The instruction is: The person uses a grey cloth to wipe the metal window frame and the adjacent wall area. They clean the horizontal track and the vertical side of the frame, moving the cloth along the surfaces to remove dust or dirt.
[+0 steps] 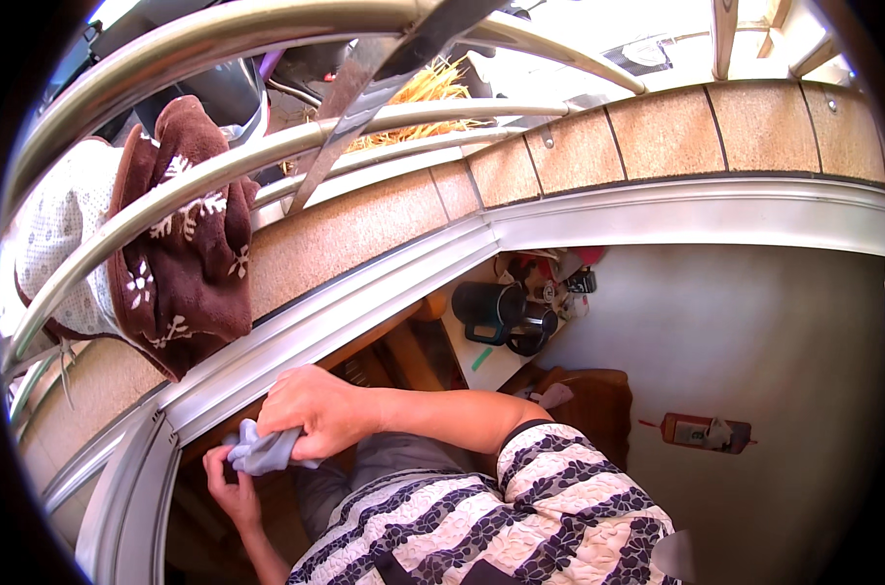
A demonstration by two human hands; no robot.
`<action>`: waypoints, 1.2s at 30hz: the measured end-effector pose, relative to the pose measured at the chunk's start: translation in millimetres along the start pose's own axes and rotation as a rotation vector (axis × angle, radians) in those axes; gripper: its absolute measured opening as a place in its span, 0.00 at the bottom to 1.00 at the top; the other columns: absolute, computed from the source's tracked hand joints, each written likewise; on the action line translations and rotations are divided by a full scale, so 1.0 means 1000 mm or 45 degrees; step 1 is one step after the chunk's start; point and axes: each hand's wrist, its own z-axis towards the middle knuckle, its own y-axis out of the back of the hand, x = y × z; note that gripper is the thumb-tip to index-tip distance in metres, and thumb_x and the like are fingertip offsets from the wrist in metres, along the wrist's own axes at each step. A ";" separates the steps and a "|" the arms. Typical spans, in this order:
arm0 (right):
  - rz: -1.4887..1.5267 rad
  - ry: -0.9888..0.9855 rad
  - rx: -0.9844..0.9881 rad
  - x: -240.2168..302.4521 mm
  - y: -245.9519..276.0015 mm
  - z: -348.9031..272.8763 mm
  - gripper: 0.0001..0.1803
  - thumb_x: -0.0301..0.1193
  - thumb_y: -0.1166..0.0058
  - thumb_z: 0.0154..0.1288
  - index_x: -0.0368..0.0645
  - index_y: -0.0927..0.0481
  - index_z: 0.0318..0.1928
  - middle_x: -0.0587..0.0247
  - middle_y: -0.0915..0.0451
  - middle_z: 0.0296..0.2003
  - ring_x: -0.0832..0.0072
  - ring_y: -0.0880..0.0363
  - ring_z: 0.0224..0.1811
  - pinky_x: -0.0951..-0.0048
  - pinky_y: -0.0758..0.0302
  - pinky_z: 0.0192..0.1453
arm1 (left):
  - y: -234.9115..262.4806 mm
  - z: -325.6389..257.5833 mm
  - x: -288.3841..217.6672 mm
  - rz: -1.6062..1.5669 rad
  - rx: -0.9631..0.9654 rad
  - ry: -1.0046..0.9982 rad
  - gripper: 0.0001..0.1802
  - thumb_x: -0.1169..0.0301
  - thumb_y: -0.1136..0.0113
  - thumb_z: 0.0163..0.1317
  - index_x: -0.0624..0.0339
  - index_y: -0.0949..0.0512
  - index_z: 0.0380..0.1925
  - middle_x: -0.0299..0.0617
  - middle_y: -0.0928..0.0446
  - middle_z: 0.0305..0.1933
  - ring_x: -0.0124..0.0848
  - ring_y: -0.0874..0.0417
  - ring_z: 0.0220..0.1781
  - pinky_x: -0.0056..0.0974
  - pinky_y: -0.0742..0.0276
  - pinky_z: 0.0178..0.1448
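Right hand (311,409) grip closes tight on a soft, light grey cloth (259,451), bunched at seven o'clock; left hand (230,485) pinches its lower edge.

Right hand (315,409) fisted, grip closed — forearm crossing body; left hand (230,483) below, fingers curled, grip closed.

No package, sign or screen can be identified. One possible labelled item lies on the grey floor (754,351) toward its right side: a flat rectangular brown object (706,432) with a pale patch on its face. Its detail is too small to tell.
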 end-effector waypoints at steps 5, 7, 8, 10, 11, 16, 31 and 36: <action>-0.456 -0.035 0.039 -0.027 0.034 -0.013 0.12 0.30 0.40 0.37 0.45 0.27 0.26 0.63 0.28 0.22 0.59 0.27 0.29 0.61 0.32 0.34 | 0.001 -0.002 -0.019 0.224 -0.329 -0.201 0.14 0.83 0.50 0.51 0.69 0.29 0.40 0.50 0.30 0.41 0.44 0.29 0.46 0.44 0.34 0.56; -0.640 -0.072 0.128 -0.032 0.040 -0.017 0.12 0.32 0.40 0.37 0.45 0.30 0.24 0.62 0.30 0.23 0.58 0.28 0.28 0.61 0.32 0.34 | 0.000 0.007 -0.043 0.552 -0.435 -0.436 0.15 0.86 0.48 0.51 0.68 0.27 0.41 0.50 0.30 0.41 0.47 0.29 0.46 0.49 0.34 0.55; -0.720 -0.096 0.154 -0.033 0.044 -0.019 0.12 0.32 0.40 0.37 0.46 0.30 0.24 0.61 0.30 0.24 0.58 0.27 0.28 0.60 0.31 0.34 | -0.006 0.013 -0.048 0.642 -0.490 -0.514 0.15 0.86 0.47 0.50 0.68 0.26 0.40 0.50 0.29 0.40 0.47 0.29 0.46 0.49 0.33 0.55; -0.817 -0.128 0.209 -0.035 0.040 -0.021 0.12 0.33 0.40 0.37 0.46 0.29 0.24 0.59 0.30 0.26 0.58 0.27 0.29 0.59 0.31 0.34 | -0.002 0.017 -0.059 0.881 -0.592 -0.647 0.15 0.86 0.44 0.49 0.68 0.25 0.40 0.50 0.29 0.40 0.47 0.29 0.46 0.49 0.33 0.54; -0.883 -0.165 0.259 -0.037 0.045 -0.022 0.11 0.33 0.41 0.38 0.46 0.29 0.23 0.58 0.30 0.28 0.58 0.27 0.30 0.58 0.30 0.34 | -0.011 0.024 -0.053 0.927 -0.671 -0.681 0.10 0.73 0.43 0.56 0.66 0.22 0.37 0.48 0.28 0.38 0.48 0.29 0.44 0.51 0.33 0.52; -1.058 -0.395 0.600 -0.020 0.054 -0.005 0.20 0.38 0.30 0.37 0.42 0.20 0.32 0.53 0.25 0.38 0.58 0.27 0.46 0.58 0.32 0.52 | -0.051 0.029 -0.035 1.064 -0.362 -0.385 0.15 0.77 0.45 0.53 0.60 0.22 0.43 0.48 0.27 0.49 0.48 0.29 0.56 0.51 0.37 0.61; -0.754 0.022 0.291 -0.077 -0.105 0.069 0.10 0.33 0.38 0.46 0.44 0.25 0.26 0.61 0.28 0.31 0.64 0.25 0.41 0.62 0.25 0.38 | -0.064 -0.015 -0.039 0.684 -0.561 -0.325 0.18 0.82 0.41 0.49 0.65 0.24 0.43 0.55 0.32 0.52 0.51 0.30 0.55 0.47 0.31 0.58; -0.843 0.091 0.197 -0.091 -0.129 0.081 0.04 0.29 0.44 0.47 0.45 0.23 0.24 0.61 0.25 0.27 0.62 0.23 0.37 0.62 0.24 0.35 | -0.053 -0.046 -0.027 0.634 -0.451 -0.137 0.15 0.82 0.41 0.48 0.65 0.23 0.39 0.52 0.30 0.48 0.48 0.27 0.51 0.45 0.29 0.53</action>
